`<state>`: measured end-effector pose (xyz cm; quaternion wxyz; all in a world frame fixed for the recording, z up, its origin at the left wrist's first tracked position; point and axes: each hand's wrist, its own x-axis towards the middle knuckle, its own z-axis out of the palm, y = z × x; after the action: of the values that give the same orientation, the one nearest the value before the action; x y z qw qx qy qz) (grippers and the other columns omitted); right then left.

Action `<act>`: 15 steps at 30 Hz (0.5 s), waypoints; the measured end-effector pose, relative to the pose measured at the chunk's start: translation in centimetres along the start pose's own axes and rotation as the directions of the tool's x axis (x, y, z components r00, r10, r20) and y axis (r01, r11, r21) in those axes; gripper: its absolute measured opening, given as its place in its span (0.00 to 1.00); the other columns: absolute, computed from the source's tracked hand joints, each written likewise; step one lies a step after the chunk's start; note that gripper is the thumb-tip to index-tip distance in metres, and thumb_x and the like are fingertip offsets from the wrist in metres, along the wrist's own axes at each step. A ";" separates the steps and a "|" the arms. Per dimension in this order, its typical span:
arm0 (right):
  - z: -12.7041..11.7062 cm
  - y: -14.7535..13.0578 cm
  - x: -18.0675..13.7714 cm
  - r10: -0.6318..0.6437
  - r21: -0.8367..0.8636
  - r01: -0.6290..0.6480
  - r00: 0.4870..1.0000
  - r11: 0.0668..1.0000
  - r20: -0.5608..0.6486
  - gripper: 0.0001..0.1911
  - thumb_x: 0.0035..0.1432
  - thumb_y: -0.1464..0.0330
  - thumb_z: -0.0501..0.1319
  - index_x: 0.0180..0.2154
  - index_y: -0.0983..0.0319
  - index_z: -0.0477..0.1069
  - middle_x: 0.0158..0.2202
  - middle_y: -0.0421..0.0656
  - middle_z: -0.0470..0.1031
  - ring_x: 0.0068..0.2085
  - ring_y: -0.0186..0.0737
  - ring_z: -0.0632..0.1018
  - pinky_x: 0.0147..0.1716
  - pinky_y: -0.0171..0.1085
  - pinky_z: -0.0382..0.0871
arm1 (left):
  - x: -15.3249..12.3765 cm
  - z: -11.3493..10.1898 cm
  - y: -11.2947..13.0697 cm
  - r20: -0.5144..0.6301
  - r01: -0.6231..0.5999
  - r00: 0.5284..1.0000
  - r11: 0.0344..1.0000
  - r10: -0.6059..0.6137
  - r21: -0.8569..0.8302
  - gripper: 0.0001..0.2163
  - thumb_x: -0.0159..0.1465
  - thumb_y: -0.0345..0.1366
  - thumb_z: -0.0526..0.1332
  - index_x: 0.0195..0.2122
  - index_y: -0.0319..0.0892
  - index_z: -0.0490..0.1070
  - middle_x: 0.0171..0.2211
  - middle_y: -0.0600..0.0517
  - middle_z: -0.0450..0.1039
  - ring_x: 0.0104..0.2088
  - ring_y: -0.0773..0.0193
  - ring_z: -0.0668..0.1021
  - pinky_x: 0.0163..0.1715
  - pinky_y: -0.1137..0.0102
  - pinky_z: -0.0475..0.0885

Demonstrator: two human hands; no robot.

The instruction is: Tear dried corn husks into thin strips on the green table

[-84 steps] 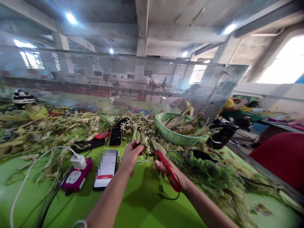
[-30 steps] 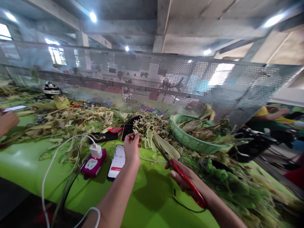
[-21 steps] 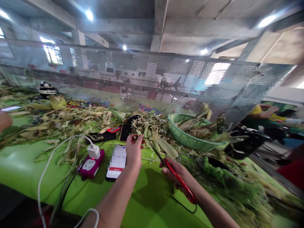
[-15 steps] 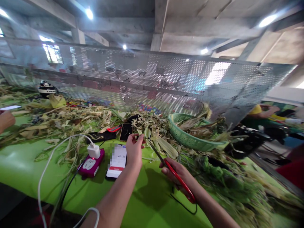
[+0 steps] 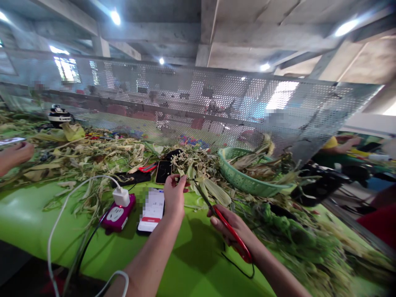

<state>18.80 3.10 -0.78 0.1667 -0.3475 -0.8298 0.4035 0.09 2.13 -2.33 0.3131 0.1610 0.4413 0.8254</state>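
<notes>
My left hand [image 5: 175, 194] is raised over the table, thumb and fingertips pinched together. Whatever sits in that pinch is too small to make out against the husks behind. In my right hand [image 5: 230, 225] is a pair of red-handled scissors [image 5: 231, 233], closed fingers around the handle. Their long dark blades point up and left toward my left fingertips. A dark cord loop [image 5: 244, 274] hangs below the handle. Just beyond the blades lies a pale green corn husk [image 5: 216, 192]. Beside my left wrist is a lit phone [image 5: 151, 212].
A green basket [image 5: 253, 181] of husks stands at back right, before a perforated metal screen [image 5: 185, 95]. Plant scraps [image 5: 102, 152] cover the back. A purple power strip [image 5: 119, 214] with a white charger [image 5: 121, 196] sits left. A co-worker's hand [image 5: 18, 154] is far left.
The co-worker's hand at far left has moved further into view, to the right and slightly up. My hands and the scissors stay almost in place; the whole view shifts slightly.
</notes>
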 end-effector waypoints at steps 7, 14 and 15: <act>-0.1 -0.5 -0.1 -0.013 -0.050 0.013 1.000 0.999 -0.010 0.21 0.57 0.49 0.54 0.38 0.61 0.67 0.26 0.38 0.66 0.26 0.33 0.68 0.25 0.31 0.62 | 0.0 0.0 0.1 -0.006 0.000 1.000 1.000 0.000 0.006 0.15 0.50 0.41 0.67 0.34 0.39 0.65 0.28 0.53 0.70 0.25 0.66 0.77 0.22 0.74 0.68; 0.0 0.3 0.5 -0.075 -0.096 0.071 0.997 0.993 -0.036 0.22 0.57 0.49 0.53 0.35 0.62 0.68 0.29 0.41 0.70 0.30 0.37 0.70 0.29 0.33 0.62 | -0.1 0.1 0.1 0.011 -0.001 1.000 1.000 0.001 0.015 0.15 0.51 0.40 0.67 0.33 0.40 0.65 0.28 0.53 0.71 0.24 0.66 0.77 0.23 0.74 0.68; 0.0 0.4 0.5 -0.076 -0.099 0.073 0.996 0.992 -0.037 0.22 0.57 0.49 0.53 0.35 0.62 0.68 0.29 0.41 0.70 0.29 0.36 0.69 0.28 0.33 0.62 | -0.1 0.1 0.1 0.011 0.001 1.000 1.000 -0.001 0.018 0.15 0.51 0.40 0.67 0.34 0.40 0.65 0.28 0.53 0.71 0.24 0.66 0.77 0.22 0.74 0.68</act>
<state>18.63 3.63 -1.14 0.1815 -0.3321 -0.8573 0.3490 0.24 2.08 -2.18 0.3144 0.1679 0.4469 0.8205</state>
